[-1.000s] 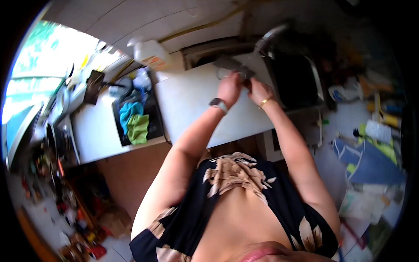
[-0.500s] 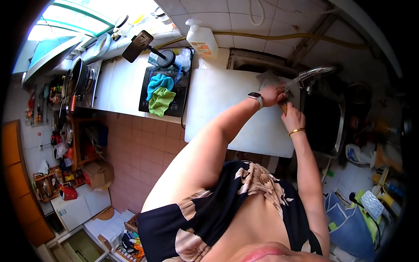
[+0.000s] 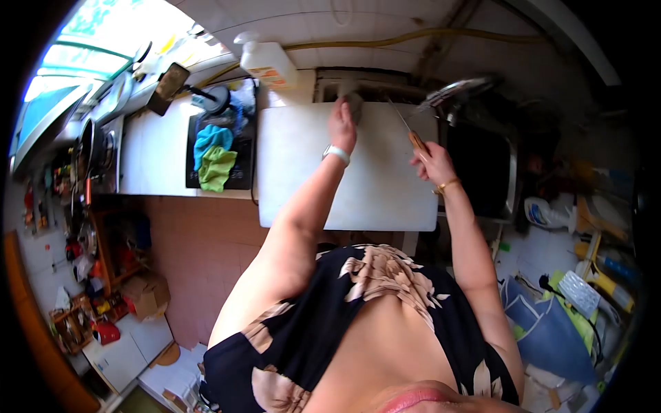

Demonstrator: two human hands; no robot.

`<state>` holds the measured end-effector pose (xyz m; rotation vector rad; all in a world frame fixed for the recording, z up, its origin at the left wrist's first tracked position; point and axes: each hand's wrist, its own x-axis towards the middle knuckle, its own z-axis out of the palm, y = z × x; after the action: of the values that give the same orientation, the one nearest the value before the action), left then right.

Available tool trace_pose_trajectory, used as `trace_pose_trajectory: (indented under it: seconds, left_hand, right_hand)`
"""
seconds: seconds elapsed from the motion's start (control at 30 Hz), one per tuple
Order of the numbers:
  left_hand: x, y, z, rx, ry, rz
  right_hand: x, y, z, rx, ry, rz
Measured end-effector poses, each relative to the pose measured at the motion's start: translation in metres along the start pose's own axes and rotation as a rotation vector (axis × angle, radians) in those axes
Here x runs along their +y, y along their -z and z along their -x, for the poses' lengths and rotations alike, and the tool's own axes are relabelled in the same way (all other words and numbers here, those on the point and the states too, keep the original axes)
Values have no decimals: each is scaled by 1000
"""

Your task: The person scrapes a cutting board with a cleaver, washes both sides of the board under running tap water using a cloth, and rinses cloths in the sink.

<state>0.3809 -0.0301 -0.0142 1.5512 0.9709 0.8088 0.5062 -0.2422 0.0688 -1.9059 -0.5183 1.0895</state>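
My right hand (image 3: 435, 165) is closed around the wooden handle (image 3: 417, 142) of a knife. Its blade (image 3: 399, 115) points up and away, seen nearly edge-on, over the right part of a large white cutting board (image 3: 310, 186). At the board's far edge, my left hand (image 3: 342, 126) holds a small grey-green scouring pad (image 3: 354, 108), blurred and partly covered by the fingers. The two hands are apart, with bare board between them.
A faucet (image 3: 458, 93) reaches over the dark sink (image 3: 511, 172) on the right. Left of the board, blue (image 3: 212, 141) and green cloths (image 3: 217, 168) lie on a black cooktop (image 3: 196, 175). A white pump bottle (image 3: 270, 65) and a phone on a stand (image 3: 169, 88) stand behind.
My hands have separated: the left moved left to the board's far edge with the pad. My right hand lifted the knife away, its blade turned nearly edge-on. The view shifted too.
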Motion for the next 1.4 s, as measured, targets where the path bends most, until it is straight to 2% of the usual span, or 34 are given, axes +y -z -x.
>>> trace_pose_trajectory:
  seconds: [0.03,0.1,0.13,0.2,0.23,0.27,0.33,0.37,0.53,0.63,0.7,0.83,0.9,0.97,1.03,1.1,1.23,1.3,1.37,1.4]
  left_hand:
    - [-1,0,9,50,-143,19]
    - [14,-6,39,0,-196,-31]
    - [29,-6,54,-36,-256,-91]
    - [53,-13,78,-236,-288,-109]
    - [58,-17,84,-344,-329,-166]
    - [60,-23,86,-344,-329,-163]
    - [62,-32,90,-563,-380,-143]
    - [58,-37,89,-563,-381,-141]
    - [9,-58,57,-619,-249,-25]
    - [-7,-65,38,-659,-126,-17]
    - [-29,-77,24,-518,25,-30]
    - [14,-54,16,-541,149,27]
    - [4,-53,28,-522,74,66]
    - [16,-48,53,-480,-118,-127]
    - [27,-49,67,-439,-32,-135]
    - [10,-56,65,-391,-65,-130]
    - [1,-64,41,-368,-58,-22]
    - [-7,-65,25,-414,289,331]
    - [-13,-57,8,-379,437,387]
    - [-24,-51,0,-382,436,401]
  right_hand:
    - [0,1,-5,19,-10,4]
    - [7,0,-17,-84,-114,-588]
    - [8,0,-23,-82,-116,-587]
    - [8,0,-31,-43,-214,-764]
    - [6,-1,-32,-41,-215,-763]
    - [2,-2,-33,-17,-222,-754]
    - [1,-3,-31,9,-228,-742]
    - [2,-4,-30,-8,-229,-720]
    - [2,-7,-15,-109,-163,-764]
    - [-1,-5,-8,-81,-137,-762]
    - [-8,-3,0,-108,-146,-766]
    - [-15,-3,12,-137,-118,-757]
    - [-9,-4,7,-130,-121,-809]
    - [-9,-4,5,-117,-164,-737]
    - [-7,-8,12,-72,-150,-681]
    - [-7,-16,15,-64,-110,-544]
    - [-9,-15,29,-89,-118,-531]
    - [-11,-12,41,-112,-126,-530]
    - [4,4,60,-121,-142,-564]
    - [14,16,74,-113,-107,-457]
